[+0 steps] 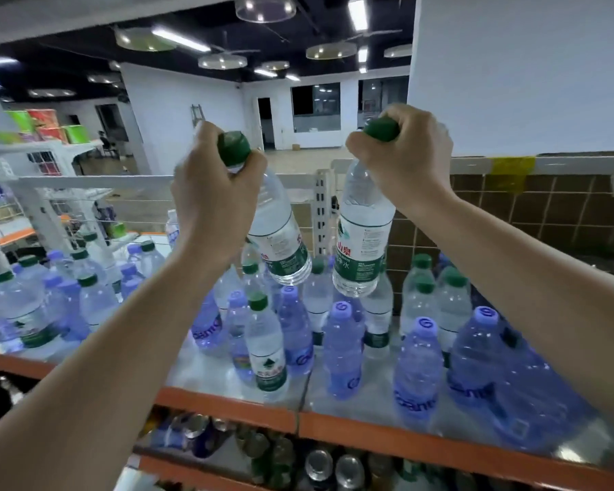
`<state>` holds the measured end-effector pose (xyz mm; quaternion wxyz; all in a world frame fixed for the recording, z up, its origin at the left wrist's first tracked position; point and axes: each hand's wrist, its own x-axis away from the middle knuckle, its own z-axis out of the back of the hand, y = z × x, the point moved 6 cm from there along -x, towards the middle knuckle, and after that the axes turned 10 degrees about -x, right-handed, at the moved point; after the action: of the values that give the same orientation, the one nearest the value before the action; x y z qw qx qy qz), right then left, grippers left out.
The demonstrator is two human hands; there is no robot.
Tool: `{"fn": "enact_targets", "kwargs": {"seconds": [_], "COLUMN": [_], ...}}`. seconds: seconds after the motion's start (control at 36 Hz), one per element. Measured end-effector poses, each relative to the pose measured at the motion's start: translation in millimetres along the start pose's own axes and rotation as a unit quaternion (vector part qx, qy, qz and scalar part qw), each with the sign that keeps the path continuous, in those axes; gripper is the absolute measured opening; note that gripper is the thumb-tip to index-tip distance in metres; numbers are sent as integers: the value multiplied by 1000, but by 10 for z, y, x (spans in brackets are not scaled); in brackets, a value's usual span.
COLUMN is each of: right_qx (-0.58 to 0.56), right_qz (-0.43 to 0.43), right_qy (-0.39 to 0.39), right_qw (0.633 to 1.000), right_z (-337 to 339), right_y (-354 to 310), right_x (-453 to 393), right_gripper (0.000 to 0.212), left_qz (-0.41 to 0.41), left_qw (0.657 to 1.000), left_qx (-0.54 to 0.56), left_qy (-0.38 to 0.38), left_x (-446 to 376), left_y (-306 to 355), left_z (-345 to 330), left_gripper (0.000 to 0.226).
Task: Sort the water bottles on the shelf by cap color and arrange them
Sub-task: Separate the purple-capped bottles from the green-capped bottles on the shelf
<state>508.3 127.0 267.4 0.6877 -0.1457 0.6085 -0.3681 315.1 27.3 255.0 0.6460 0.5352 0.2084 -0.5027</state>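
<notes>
My left hand grips the neck of a green-capped bottle, lifted above the shelf and tilted to the right. My right hand holds a second green-capped bottle by its neck, hanging almost upright. Below them, on the shelf, stand mixed bottles: a green-capped bottle near the front, purple-capped blue bottles around it, and several green-capped bottles at the back right. A separate mixed cluster stands at the left.
The shelf has an orange front rail. Cans fill the level below. A white wire guard and a slotted upright bound the back. A brown tiled wall rises at the right, and a white panel hangs above it.
</notes>
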Motion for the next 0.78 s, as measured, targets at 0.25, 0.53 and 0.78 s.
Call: {"fn": "enact_targets", "kwargs": {"seconds": [0.25, 0.53, 0.78], "right_qx": [-12, -26, 8], "right_qz": [14, 40, 58], "right_qy": [8, -71, -249], "right_qw": [1000, 996, 967], "right_z": [-972, -1960, -2911], "right_y": [-525, -730, -387], "right_x": [-2, 29, 293], "right_gripper": [20, 27, 27], "left_qz": [-11, 20, 85], "left_qw": [999, 993, 950], "left_qx": [-27, -104, -175], "left_qy": [17, -54, -242], "left_x": [-470, -560, -281], "left_y": [-923, -1805, -2705], "left_z": [523, 470, -73], "left_gripper": [25, 23, 19]}}
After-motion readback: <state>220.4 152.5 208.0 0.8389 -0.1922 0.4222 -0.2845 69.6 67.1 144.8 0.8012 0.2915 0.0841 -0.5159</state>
